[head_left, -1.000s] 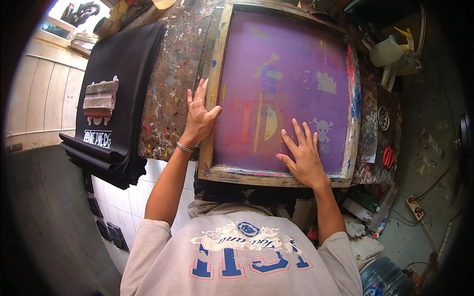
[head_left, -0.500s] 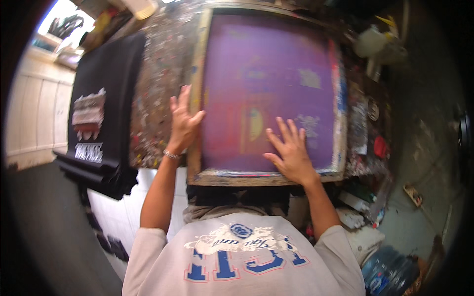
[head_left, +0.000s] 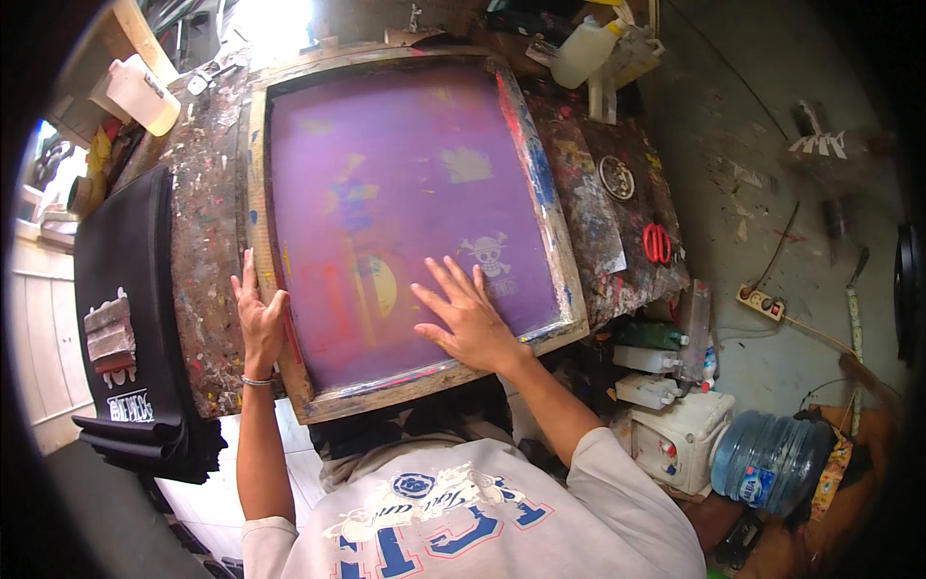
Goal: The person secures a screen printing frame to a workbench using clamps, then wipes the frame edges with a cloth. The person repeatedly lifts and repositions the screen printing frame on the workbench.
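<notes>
A wooden-framed printing screen [head_left: 258, 207] with purple mesh [head_left: 405, 174] lies flat on a paint-spattered table [head_left: 207, 251]. My left hand [head_left: 257, 320] grips the frame's left rail, thumb over the wood, fingers on the table side. My right hand [head_left: 470, 314] rests flat on the mesh near the front edge, fingers spread, just below a small pale skull motif [head_left: 486, 253]. Dark cloth [head_left: 405, 425] shows under the frame's near edge.
A stack of black printed shirts [head_left: 125, 289] lies at the left, a squeegee [head_left: 109, 335] on top. Red scissors [head_left: 657, 242] and a round lid [head_left: 616, 177] sit right of the frame. White jugs [head_left: 585, 50], a power strip [head_left: 761, 303] and a blue water bottle [head_left: 772, 463] lie around.
The view has swung right and down, so the screen now sits left of centre and tilted. Both hands keep the same places on the frame and mesh.
</notes>
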Demonstrator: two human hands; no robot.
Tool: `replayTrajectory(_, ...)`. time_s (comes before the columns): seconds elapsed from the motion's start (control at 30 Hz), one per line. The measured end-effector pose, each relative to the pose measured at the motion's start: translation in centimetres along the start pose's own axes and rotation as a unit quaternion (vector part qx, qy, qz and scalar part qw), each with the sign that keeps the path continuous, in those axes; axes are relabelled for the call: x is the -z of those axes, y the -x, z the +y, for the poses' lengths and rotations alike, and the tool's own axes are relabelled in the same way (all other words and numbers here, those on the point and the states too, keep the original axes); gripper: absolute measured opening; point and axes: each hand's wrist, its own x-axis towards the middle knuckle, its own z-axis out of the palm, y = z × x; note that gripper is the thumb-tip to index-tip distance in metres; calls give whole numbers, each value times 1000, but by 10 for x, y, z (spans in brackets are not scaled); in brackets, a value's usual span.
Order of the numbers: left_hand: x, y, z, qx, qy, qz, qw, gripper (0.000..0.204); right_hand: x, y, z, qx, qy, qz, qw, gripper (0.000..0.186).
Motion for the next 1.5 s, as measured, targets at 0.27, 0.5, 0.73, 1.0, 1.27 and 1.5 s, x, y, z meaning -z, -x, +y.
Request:
replayTrajectory(0.27,1,4,0,8,0,16,1000,87,37,12,44,-108,42,194,974,60)
replayTrajectory(0.5,-1,1,15,0,22,29,999,83,72,15,125,-328,93,204,918,77)
replayTrajectory(0.73,-1,3,14,5,44,32,999,83,70,10,143,-261,20,229,938,57)
replayTrajectory(1.0,2,6,10,-1,60,43,997,84,72,11,141,-241,2,229,943,61)
replayTrajectory(1.27,4,1,6,14,53,-3,998,85,63,9,152,-229,-4,240,943,57)
replayTrajectory(1.5,12,-13,7,16,0,-36,999,92,74,4,151,-219,83,183,955,62)
